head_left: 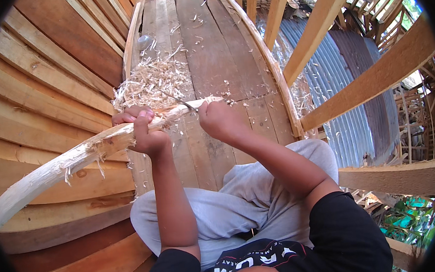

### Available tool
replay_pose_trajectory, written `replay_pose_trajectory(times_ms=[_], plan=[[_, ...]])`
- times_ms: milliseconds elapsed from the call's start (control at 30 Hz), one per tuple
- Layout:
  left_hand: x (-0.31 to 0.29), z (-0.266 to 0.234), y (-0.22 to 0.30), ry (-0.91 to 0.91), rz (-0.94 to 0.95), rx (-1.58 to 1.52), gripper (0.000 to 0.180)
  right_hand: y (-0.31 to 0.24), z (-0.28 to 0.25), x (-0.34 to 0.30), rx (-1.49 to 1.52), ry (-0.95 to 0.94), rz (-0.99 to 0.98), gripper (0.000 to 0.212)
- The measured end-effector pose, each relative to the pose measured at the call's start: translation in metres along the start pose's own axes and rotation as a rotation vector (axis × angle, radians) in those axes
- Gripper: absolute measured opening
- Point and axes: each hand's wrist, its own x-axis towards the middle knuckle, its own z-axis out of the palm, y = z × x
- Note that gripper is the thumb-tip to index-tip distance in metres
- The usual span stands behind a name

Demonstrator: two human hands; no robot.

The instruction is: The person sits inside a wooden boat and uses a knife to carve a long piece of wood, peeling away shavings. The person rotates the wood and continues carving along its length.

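Note:
A long, pale, peeled wooden pole (51,172) runs from the lower left up toward the middle, with ragged fibres hanging from its underside. My left hand (145,131) is closed round the pole near its far end. Just right of it, my right hand (219,119) is closed in a fist at the pole's tip. A thin dark blade (176,99), apparently a knife's, extends from that fist across the top of the pole. Its handle is hidden in my fingers.
Curled wood shavings (154,79) lie heaped on the plank floor (210,49) beyond my hands. A clear plastic cup-like item (144,41) sits behind them. Wooden boards (39,140) wall the left side. Slanted posts (316,23) and corrugated metal sheets (345,100) stand at right.

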Motion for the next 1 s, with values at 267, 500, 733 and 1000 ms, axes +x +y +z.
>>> replay_pose_trajectory(times_ms=[267,500,733,1000], plan=[[0.001,0.009,-0.005,-0.001,-0.038,-0.034,0.025,0.121,0.034,0.090,-0.001,0.010,-0.068,0.053],[-0.002,0.002,0.001,-0.046,0.018,0.030,0.025,-0.008,-0.008,-0.006,-0.021,-0.085,0.008,0.045],[0.002,0.005,-0.004,-0.020,-0.017,-0.036,0.025,0.100,0.034,0.072,-0.191,0.058,-0.067,0.046],[0.000,0.000,-0.003,0.009,0.013,-0.035,0.025,-0.018,-0.014,-0.020,0.047,-0.037,-0.016,0.050]])
